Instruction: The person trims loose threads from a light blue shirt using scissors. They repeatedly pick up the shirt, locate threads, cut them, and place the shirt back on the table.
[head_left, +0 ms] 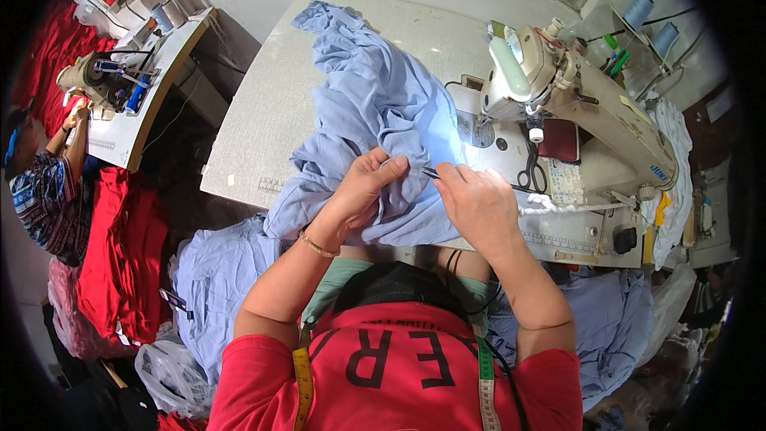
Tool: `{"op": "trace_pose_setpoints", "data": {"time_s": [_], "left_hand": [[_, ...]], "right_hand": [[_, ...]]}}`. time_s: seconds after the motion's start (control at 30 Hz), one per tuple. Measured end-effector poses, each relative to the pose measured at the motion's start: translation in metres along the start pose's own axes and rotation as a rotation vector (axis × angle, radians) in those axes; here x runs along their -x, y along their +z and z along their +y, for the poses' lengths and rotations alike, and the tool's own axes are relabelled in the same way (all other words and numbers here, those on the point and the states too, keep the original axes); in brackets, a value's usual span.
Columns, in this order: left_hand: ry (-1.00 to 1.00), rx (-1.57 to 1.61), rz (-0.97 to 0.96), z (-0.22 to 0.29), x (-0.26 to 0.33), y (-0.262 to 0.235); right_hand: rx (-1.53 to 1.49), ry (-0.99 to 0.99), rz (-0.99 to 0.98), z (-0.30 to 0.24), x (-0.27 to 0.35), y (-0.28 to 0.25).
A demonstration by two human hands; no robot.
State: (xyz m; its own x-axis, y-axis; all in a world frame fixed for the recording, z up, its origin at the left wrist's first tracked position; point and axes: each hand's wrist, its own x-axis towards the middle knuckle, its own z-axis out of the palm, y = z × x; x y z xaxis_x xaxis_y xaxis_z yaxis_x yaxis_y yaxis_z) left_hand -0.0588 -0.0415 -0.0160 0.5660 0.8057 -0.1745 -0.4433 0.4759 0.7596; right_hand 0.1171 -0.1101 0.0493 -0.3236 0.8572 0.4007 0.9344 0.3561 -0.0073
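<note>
A co-worker [49, 203] is partly cut off by the left rim. The left hand [369, 183] pinches pale blue cloth [359, 104] bunched across the table [255, 104]; dark lettering [431, 357] crosses the red shirt [399, 405]. The right hand [477, 201] grips a slim dark tool [431, 172], mostly hidden. Blue lettering [658, 172] marks the sewing machine [618, 116].

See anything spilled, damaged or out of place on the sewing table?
Nothing stands out as spilled or damaged. The light-blue fabric lies crumpled across the sewing table, but with the left hand gripping it, that seems ordinary.
</note>
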Motion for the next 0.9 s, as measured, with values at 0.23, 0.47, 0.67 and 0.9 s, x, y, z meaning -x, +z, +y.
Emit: {"op": "trace_pose_setpoints", "data": {"time_s": [0.23, 0.47, 0.67, 0.9], "left_hand": [[0.055, -0.024, -0.02, -0.001, -0.001, 0.0], [0.08, -0.082, 0.013, -0.002, 0.0, 0.0], [0.106, -0.065, 0.002, -0.003, -0.001, 0.002], [0.103, -0.051, -0.012, -0.005, -0.002, -0.001]], "right_hand": [[-0.201, 0.067, 0.006, 0.006, -0.001, 0.009], [-0.149, 0.023, -0.025, 0.007, -0.002, 0.009], [-0.652, 0.317, -0.169, 0.012, 0.002, 0.022], [-0.309, 0.117, 0.008, 0.006, 0.005, 0.029]]}}
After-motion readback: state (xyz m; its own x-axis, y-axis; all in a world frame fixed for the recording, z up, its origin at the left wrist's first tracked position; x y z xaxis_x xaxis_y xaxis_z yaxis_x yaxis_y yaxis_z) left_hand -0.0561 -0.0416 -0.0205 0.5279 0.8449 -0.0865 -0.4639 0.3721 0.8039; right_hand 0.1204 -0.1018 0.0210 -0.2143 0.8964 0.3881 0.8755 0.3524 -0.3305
